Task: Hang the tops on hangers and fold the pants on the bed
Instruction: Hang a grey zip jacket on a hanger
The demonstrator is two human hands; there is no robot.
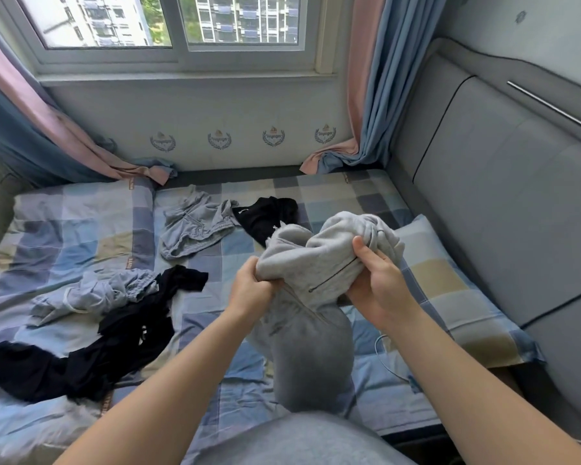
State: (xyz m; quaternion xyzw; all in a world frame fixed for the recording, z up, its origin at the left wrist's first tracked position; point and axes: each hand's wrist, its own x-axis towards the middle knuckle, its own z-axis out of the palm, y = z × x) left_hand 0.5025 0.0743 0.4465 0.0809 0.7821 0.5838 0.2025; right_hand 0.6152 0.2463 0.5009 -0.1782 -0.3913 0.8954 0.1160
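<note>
A window [178, 28] sits above the far edge of the bed [81, 236]. The left curtain [30, 129] and right curtain [366, 95], both pink and blue, spill onto its far corners. A grey padded headboard [500, 196] runs along the right edge, with a checked pillow [450, 290] lying beside it.

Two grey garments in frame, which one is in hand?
The grey garment with the zip, gripped by the left hand and right hand above the bed. The other grey garment lies crumpled nearer the window, untouched.
</note>
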